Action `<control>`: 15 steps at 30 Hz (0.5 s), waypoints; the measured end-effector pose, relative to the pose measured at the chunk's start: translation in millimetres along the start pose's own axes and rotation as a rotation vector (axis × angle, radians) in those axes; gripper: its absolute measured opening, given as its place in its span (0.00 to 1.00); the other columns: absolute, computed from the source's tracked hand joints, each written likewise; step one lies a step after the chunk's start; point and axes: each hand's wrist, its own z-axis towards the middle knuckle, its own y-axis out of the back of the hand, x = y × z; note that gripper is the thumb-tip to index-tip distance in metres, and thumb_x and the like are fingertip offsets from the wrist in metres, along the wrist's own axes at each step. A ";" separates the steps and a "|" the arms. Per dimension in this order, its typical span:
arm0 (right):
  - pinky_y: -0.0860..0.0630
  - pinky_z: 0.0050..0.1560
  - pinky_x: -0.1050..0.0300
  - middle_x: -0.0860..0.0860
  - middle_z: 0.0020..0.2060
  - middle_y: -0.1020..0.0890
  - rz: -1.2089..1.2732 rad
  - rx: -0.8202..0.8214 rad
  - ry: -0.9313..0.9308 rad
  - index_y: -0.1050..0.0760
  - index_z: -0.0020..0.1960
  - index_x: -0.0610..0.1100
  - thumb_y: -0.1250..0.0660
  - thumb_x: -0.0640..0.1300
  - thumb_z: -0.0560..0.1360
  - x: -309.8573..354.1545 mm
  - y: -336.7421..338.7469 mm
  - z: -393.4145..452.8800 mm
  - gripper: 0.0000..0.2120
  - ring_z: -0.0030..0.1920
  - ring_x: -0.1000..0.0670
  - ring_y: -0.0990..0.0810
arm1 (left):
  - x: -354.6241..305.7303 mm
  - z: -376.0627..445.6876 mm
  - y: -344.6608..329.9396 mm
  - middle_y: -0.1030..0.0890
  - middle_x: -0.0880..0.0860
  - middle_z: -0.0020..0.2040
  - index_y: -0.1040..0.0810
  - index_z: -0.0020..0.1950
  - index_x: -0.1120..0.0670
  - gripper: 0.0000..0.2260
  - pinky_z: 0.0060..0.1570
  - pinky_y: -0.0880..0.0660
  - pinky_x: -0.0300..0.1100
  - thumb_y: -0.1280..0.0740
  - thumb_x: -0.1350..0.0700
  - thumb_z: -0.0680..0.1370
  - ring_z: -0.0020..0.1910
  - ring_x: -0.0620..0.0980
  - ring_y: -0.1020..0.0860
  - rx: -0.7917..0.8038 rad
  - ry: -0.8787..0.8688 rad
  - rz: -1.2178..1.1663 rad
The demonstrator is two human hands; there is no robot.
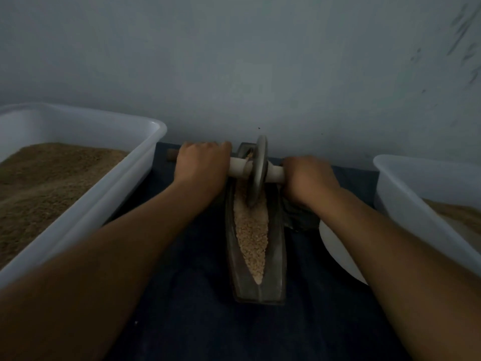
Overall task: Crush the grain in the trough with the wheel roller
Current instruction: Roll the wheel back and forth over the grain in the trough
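Observation:
A long, narrow dark metal trough lies on the dark blue cloth, running away from me. Pale tan grain fills its V-shaped groove. The wheel roller, a grey metal disc on a pale wooden axle, stands upright in the far part of the groove, its lower rim sunk in the grain. My left hand is closed around the axle left of the disc. My right hand is closed around the axle on the other side. The axle's dark left tip pokes out past my left hand.
A large white plastic tub of brown crushed grain stands at the left. Another white tub with some grain stands at the right. A white bowl sits partly under my right forearm. A grey wall rises just behind the trough.

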 end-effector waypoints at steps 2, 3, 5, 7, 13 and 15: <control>0.35 0.38 0.58 0.46 0.49 0.18 -0.043 0.029 0.017 0.21 0.53 0.47 0.29 0.45 0.73 0.4 0.9 6.8 0.09 0.48 0.45 0.20 | 1.3 5.0 -2.2 0.20 0.52 0.45 0.27 0.52 0.50 0.09 0.41 0.36 0.46 0.31 0.53 0.74 0.42 0.55 0.21 0.003 0.006 -0.012; 0.35 0.38 0.58 0.46 0.49 0.18 -0.052 0.030 0.024 0.21 0.53 0.47 0.29 0.45 0.73 0.7 1.8 7.5 0.09 0.48 0.44 0.20 | 1.5 5.1 -2.9 0.20 0.53 0.45 0.27 0.52 0.50 0.09 0.41 0.36 0.46 0.31 0.53 0.74 0.42 0.55 0.21 0.003 0.011 -0.013; 0.36 0.38 0.59 0.46 0.48 0.18 -0.056 0.000 0.035 0.21 0.52 0.46 0.30 0.45 0.73 1.9 2.7 4.2 0.07 0.48 0.44 0.20 | 0.9 1.2 -3.1 0.20 0.53 0.46 0.27 0.52 0.50 0.08 0.42 0.36 0.46 0.32 0.53 0.75 0.42 0.55 0.21 0.004 0.025 0.000; 0.36 0.37 0.58 0.46 0.47 0.18 -0.063 -0.048 0.051 0.21 0.49 0.45 0.31 0.43 0.74 3.4 3.5 -4.1 0.05 0.46 0.45 0.20 | 0.3 -5.8 -0.9 0.20 0.52 0.46 0.27 0.52 0.50 0.08 0.42 0.36 0.46 0.32 0.52 0.75 0.43 0.54 0.21 0.009 0.031 0.007; 0.40 0.39 0.54 0.47 0.44 0.20 -0.026 -0.125 0.116 0.30 0.47 0.45 0.32 0.44 0.74 3.7 5.5 -52.6 0.07 0.44 0.44 0.22 | -8.7 -46.1 22.1 0.20 0.51 0.46 0.30 0.50 0.50 0.10 0.44 0.33 0.46 0.31 0.51 0.75 0.43 0.52 0.22 0.020 -0.001 0.066; 0.37 0.39 0.53 0.47 0.43 0.21 0.043 -0.121 0.135 0.29 0.49 0.44 0.31 0.45 0.73 3.2 9.1 -73.5 0.09 0.43 0.44 0.22 | -12.1 -62.2 32.3 0.21 0.50 0.47 0.30 0.51 0.50 0.13 0.47 0.31 0.45 0.29 0.50 0.73 0.44 0.50 0.22 0.004 -0.035 0.079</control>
